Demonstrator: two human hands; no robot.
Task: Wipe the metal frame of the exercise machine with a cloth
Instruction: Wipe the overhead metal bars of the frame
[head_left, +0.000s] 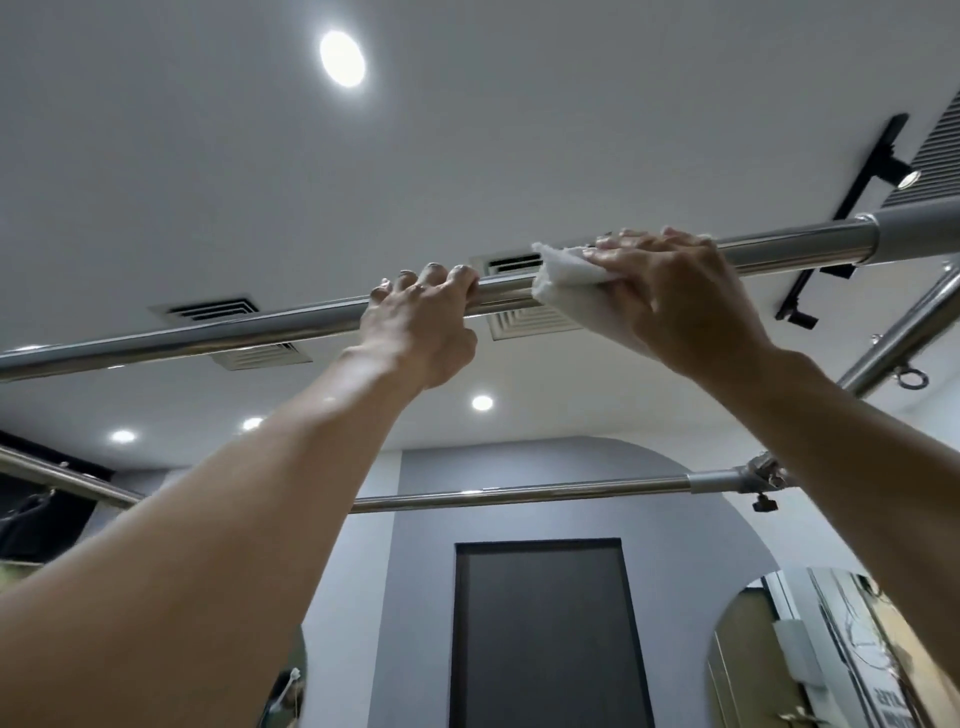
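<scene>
My right grip (675, 296) clamps the white cloth (566, 280) round the chrome bar (208, 338), lying nine-to-three o'clock; left grip (421, 322) clasps it at nine.

Overhead chrome bar (208, 336): white cloth (563, 275) wrapped over it, left hand (421, 322) curled round bar just beside

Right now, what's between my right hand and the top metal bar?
The folded white cloth lies there, wrapped over the top bar under the right hand, as the head view shows.
</scene>
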